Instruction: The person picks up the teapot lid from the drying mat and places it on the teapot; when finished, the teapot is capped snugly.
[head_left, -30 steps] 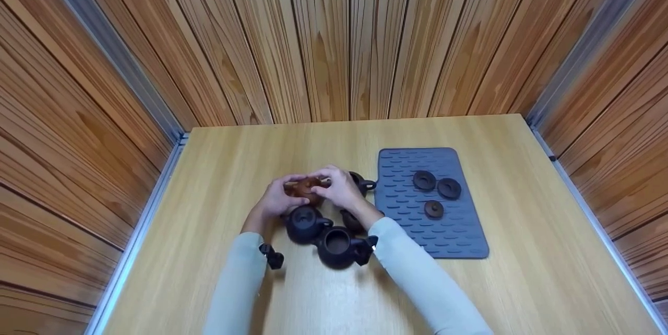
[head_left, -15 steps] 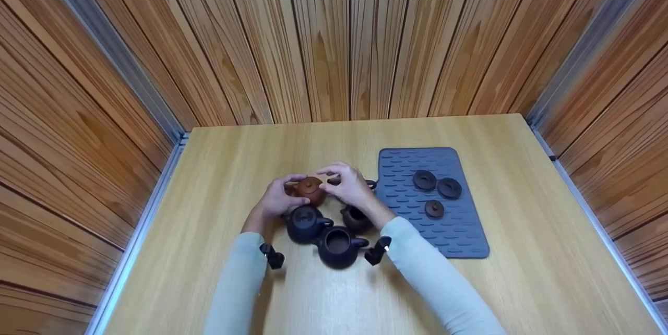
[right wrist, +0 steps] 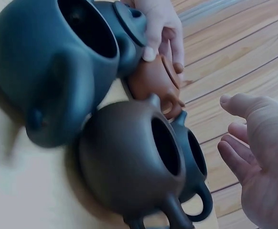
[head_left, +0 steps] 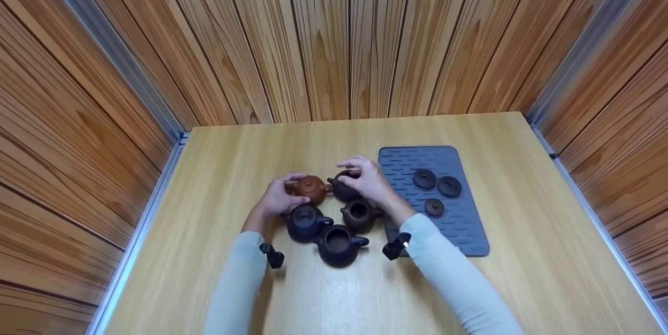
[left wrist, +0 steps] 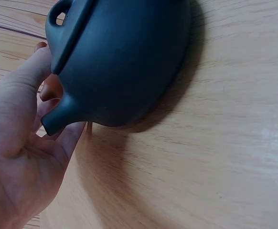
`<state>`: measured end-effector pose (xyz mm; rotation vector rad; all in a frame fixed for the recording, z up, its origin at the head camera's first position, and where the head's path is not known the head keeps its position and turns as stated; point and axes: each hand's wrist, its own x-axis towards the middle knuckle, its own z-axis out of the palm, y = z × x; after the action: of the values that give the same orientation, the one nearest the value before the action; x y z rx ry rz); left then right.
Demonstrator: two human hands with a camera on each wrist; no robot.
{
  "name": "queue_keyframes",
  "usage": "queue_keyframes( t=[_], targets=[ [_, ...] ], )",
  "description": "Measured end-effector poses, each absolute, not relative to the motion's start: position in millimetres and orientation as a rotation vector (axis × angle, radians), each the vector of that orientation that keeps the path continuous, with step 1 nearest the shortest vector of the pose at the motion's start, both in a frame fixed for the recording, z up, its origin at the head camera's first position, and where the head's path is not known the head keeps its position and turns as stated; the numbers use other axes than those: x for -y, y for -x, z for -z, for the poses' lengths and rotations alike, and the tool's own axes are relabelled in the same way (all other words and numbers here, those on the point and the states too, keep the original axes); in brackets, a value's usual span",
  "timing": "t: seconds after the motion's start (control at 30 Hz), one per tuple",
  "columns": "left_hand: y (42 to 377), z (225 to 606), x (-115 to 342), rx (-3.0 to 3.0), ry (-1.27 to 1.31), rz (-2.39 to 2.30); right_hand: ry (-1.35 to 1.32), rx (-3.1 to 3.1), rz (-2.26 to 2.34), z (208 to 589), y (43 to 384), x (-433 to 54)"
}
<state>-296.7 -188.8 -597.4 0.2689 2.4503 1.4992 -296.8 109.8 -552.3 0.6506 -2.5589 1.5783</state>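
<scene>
My left hand holds the left side of a reddish-brown teapot, its thumb and fingers spread around the body; a lid sits on it. Over the dark teapot at the back right hovers my right hand, fingers loosely bent. In the right wrist view that hand holds nothing and is apart from the pots. A lidded black teapot stands close to my left hand. Uncovered are the brown teapot and the large black teapot in front.
A grey textured mat lies to the right of the pots. On it are three loose lids: one dark lid, another dark lid and a smaller brown lid. Wood-panelled walls stand behind and beside the table.
My right hand has let go of the reddish-brown teapot's lid and moved right, over the back-right teapot. My left hand has stayed in place on the reddish-brown teapot.
</scene>
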Motion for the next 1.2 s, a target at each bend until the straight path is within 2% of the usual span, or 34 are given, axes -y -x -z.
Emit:
queue_keyframes(
  t=[0.83,1.2],
  targets=[
    [288,572,163,-2.468,-0.199,-1.551,-0.586,2.526,-1.521,549,294,-165],
    [296,558,143,-2.56,-0.369,-1.463,-0.519,2.543,-1.422,558,291,-191]
  ],
)
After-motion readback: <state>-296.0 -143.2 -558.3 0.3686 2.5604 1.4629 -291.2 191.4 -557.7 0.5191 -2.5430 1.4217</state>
